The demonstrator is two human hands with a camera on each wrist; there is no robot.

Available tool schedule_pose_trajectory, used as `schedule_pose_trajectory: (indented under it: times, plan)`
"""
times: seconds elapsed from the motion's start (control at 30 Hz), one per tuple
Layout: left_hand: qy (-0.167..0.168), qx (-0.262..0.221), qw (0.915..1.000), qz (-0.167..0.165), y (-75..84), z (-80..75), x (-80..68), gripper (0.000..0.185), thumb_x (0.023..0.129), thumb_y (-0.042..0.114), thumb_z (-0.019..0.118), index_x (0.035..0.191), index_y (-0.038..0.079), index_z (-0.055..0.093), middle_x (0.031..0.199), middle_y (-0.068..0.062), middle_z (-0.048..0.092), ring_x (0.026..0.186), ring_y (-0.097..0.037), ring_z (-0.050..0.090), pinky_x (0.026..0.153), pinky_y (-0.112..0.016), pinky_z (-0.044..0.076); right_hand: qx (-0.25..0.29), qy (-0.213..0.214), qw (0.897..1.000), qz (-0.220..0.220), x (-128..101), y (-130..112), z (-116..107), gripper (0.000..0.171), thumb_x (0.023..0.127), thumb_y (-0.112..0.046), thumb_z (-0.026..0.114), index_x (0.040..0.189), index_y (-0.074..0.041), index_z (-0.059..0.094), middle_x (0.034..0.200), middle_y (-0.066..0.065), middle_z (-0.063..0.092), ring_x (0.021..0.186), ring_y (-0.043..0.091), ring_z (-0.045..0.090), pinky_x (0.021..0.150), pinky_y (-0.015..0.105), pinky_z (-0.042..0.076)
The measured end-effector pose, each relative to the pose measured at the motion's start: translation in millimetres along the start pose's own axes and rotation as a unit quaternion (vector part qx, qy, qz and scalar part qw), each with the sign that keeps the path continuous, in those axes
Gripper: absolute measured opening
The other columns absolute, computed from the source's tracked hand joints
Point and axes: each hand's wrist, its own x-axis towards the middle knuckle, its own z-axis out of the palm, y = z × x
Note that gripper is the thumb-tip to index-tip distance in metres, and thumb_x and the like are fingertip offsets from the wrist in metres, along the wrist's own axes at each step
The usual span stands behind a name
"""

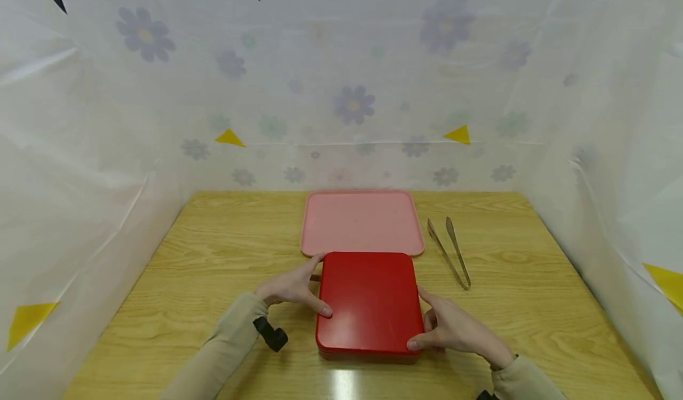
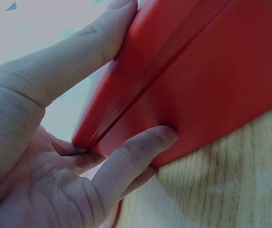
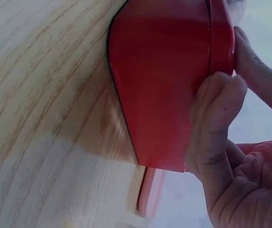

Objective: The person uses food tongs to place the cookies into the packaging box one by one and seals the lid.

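Note:
In the middle of the table's near part stands a red lidded box (image 1: 368, 302), its lid on and its top glossy. From the left side my left hand (image 1: 293, 287) grips it, thumb over the lid's edge and index finger at the far left corner. In the left wrist view the box's side wall (image 2: 212, 85) has a fingertip (image 2: 162, 135) against it, below the lid seam. My right hand (image 1: 453, 326) holds the opposite side, thumb on the near right part of the lid. Curled fingers (image 3: 217, 104) touch the side at the lid seam in the right wrist view.
Right behind the box lies a pink tray (image 1: 363, 222). Metal tongs (image 1: 450, 255) lie spread on the wooden table (image 1: 229, 228), right of the tray. A flowered sheet (image 1: 352, 68) hangs behind the table, with pale sheeting at both sides.

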Motion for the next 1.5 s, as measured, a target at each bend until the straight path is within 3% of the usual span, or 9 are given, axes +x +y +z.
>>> schedule_pose_trajectory:
  times: [0.3, 0.43, 0.53, 0.67, 0.87, 1.07, 1.17, 1.3, 1.5]
  plan:
    - [0.014, 0.014, 0.9998, 0.002, -0.4, 1.8, 1.6, 0.123, 0.074, 0.023, 0.090, 0.161, 0.012, 0.003, 0.167, -0.015, 0.018, 0.145, -0.045, 0.038, 0.110, -0.055, 0.046, -0.017, 0.002, 1.000, -0.008, 1, 1, 0, 0.114, 0.082, -0.030, 0.083, 0.152, 0.018, 0.006, 0.055, -0.007, 0.048, 0.045, 0.004, 0.045, 0.045, 0.020, 0.039]
    - [0.035, -0.038, 0.9986, -0.006, -1.1, 2.3, 4.8, 0.089, 0.090, 0.027, 0.076, 0.157, 0.011, 0.019, 0.159, -0.020, 0.032, 0.137, -0.041, 0.049, 0.094, -0.047, 0.058, -0.024, 0.000, 1.000, -0.006, 2, 0, -1, 0.114, 0.083, -0.030, 0.082, 0.152, 0.019, 0.006, 0.055, -0.007, 0.048, 0.044, 0.005, 0.046, 0.046, 0.021, 0.039]
    - [0.089, -0.067, 0.9938, -0.003, -1.8, 3.1, 10.9, 0.051, 0.101, 0.028, 0.059, 0.142, 0.005, 0.039, 0.144, -0.024, 0.047, 0.118, -0.035, 0.064, 0.076, -0.042, 0.063, -0.030, -0.003, 1.000, -0.005, 3, -1, -1, 0.114, 0.083, -0.030, 0.082, 0.152, 0.019, 0.006, 0.055, -0.007, 0.048, 0.044, 0.006, 0.047, 0.046, 0.021, 0.040]
    - [0.160, -0.069, 0.9847, -0.004, -0.9, 3.4, 17.7, 0.032, 0.105, 0.025, 0.053, 0.124, -0.001, 0.053, 0.128, -0.025, 0.057, 0.093, -0.028, 0.071, 0.066, -0.041, 0.063, -0.025, -0.010, 1.000, -0.001, 5, -1, 0, 0.112, 0.084, -0.029, 0.081, 0.153, 0.016, 0.006, 0.056, -0.005, 0.050, 0.044, 0.011, 0.050, 0.046, 0.023, 0.043]
    - [0.192, -0.071, 0.9787, -0.008, 4.0, 4.9, 19.2, 0.027, 0.103, 0.020, 0.056, 0.118, -0.003, 0.057, 0.123, -0.025, 0.061, 0.086, -0.026, 0.071, 0.064, -0.040, 0.063, -0.014, -0.023, 1.000, -0.004, 6, 0, -1, 0.107, 0.086, -0.029, 0.079, 0.155, 0.013, 0.008, 0.056, -0.004, 0.051, 0.045, 0.009, 0.049, 0.045, 0.023, 0.042]
    - [0.188, -0.071, 0.9795, -0.014, 2.6, 5.2, 19.4, 0.027, 0.103, 0.020, 0.056, 0.118, -0.002, 0.058, 0.123, -0.025, 0.061, 0.090, -0.028, 0.072, 0.063, -0.041, 0.063, 0.029, -0.043, 0.999, -0.007, 8, 9, -5, 0.090, 0.093, -0.025, 0.072, 0.152, 0.015, 0.019, 0.060, 0.006, 0.059, 0.048, 0.010, 0.054, 0.047, 0.030, 0.050]
    - [0.181, -0.068, 0.9810, -0.013, 2.9, 4.8, 19.8, 0.029, 0.103, 0.021, 0.056, 0.120, -0.002, 0.057, 0.126, -0.026, 0.060, 0.094, -0.030, 0.072, 0.064, -0.041, 0.063, 0.039, -0.007, 0.999, 0.004, 19, 13, -16, 0.079, 0.098, -0.025, 0.064, 0.151, 0.017, 0.022, 0.067, 0.011, 0.062, 0.053, 0.012, 0.058, 0.051, 0.034, 0.054]
    - [0.178, -0.069, 0.9815, -0.010, 3.8, 5.1, 20.2, 0.030, 0.103, 0.022, 0.057, 0.120, -0.002, 0.058, 0.126, -0.026, 0.060, 0.097, -0.034, 0.072, 0.066, -0.043, 0.063, 0.047, 0.054, 0.997, 0.026, 43, 16, -32, 0.068, 0.104, -0.029, 0.054, 0.154, 0.008, 0.027, 0.070, 0.008, 0.062, 0.055, 0.014, 0.059, 0.053, 0.037, 0.057]
    - [0.180, -0.071, 0.9809, -0.012, 3.6, 7.4, 18.7, 0.030, 0.103, 0.022, 0.057, 0.119, -0.003, 0.057, 0.123, -0.025, 0.060, 0.096, -0.033, 0.073, 0.065, -0.043, 0.063, 0.057, 0.055, 0.996, 0.039, 64, 20, -43, 0.060, 0.105, -0.031, 0.051, 0.152, 0.003, 0.037, 0.062, 0.003, 0.055, 0.050, 0.013, 0.055, 0.050, 0.034, 0.054]
